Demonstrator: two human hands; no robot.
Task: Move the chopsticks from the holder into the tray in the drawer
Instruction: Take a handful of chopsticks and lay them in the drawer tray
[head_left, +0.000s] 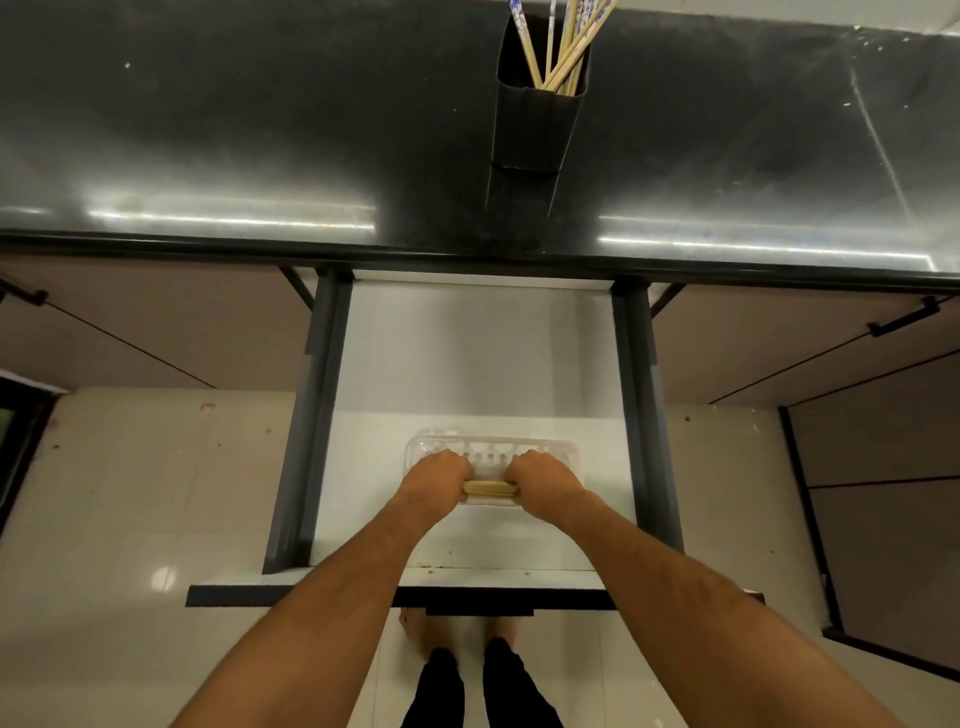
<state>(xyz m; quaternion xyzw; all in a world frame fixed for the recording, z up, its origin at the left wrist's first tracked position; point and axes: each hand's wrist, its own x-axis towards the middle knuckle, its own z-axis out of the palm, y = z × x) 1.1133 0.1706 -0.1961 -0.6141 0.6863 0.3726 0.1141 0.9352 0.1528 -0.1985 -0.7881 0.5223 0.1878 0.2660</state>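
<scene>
A view from above looks down on two bare forearms reaching into an open white drawer (467, 353) with dark grey side rails. The left hand (435, 475) and right hand (545, 475) are both curled closed around the ends of a bundle of pale wooden chopsticks (488, 487), held level between them. Directly beneath the hands lies a clear, ridged plastic tray (558, 449) with rounded corners, resting on the drawer floor. Well beyond the hands, on a glossy black surface (208, 130), stands a dark, square-sided holder (535, 130). It contains more wooden chopsticks (563, 57) with blue-and-white patterned tops; no writing on them can be read. Below the hands, glossy cream floor tiles (130, 493) show.
</scene>
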